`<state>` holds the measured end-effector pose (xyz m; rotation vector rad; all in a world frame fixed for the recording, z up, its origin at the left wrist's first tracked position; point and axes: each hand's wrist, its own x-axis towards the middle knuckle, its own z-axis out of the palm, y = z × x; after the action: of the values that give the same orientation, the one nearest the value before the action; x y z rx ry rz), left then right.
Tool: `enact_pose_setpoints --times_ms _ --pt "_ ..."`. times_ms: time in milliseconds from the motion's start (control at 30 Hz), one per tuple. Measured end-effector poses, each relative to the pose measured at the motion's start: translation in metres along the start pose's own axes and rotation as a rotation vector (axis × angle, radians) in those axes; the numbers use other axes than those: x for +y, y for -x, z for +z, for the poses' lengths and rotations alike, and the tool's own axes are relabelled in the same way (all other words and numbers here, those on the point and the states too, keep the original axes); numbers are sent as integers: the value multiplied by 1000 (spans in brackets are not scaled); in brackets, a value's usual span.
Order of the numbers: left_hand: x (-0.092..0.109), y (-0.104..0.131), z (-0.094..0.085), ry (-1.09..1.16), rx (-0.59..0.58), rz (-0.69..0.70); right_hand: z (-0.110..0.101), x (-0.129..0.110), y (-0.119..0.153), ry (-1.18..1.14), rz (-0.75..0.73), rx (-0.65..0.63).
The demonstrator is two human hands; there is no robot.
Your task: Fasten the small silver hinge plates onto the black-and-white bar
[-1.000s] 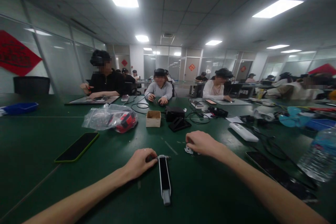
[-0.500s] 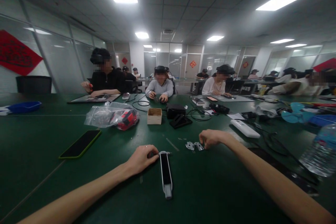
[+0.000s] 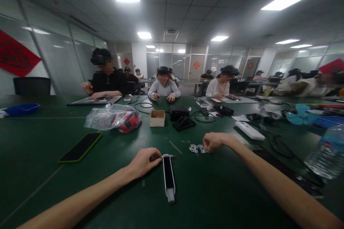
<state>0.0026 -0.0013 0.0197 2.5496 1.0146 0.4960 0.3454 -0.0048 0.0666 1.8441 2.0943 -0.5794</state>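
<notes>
My left hand (image 3: 146, 161) rests on the green table, thumb and fingers pinched at the top end of a white-edged device with a black face (image 3: 169, 175). A thin metallic piece crosses that end; what exactly the fingers grip is too small to tell. To the right, my right hand (image 3: 213, 142) is closed with its fingertips at the right edge of small silvery metal plates (image 3: 198, 149) lying on the table. Whether it pinches one of them cannot be made out. A few tiny flat pieces lie just behind the plates.
Behind my hands are a small open box (image 3: 157, 118), a clear plastic bag (image 3: 102, 118) with red items and a black box (image 3: 179, 113). A phone (image 3: 80, 147) lies left; a white device (image 3: 249, 131), cables and a bottle (image 3: 326, 154) are right. People sit opposite.
The right hand's fingertips have closed in on the right-hand metal plate, which now lies slightly turned. The left hand keeps its place beside the device. The view has shifted slightly.
</notes>
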Motion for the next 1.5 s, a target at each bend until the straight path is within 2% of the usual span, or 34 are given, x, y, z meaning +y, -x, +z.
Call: enact_pose_setpoints --times_ms 333,633,967,1500 --pt "1 0 -1 7 -3 -3 -6 6 5 -14 55 -40" --pt "-2 0 -1 20 -7 5 -5 2 2 -9 -7 61" --pt "-3 -1 2 -2 9 17 2 0 -6 -12 -18 49" --pt "0 0 0 -9 10 5 -1 1 0 18 75 112"
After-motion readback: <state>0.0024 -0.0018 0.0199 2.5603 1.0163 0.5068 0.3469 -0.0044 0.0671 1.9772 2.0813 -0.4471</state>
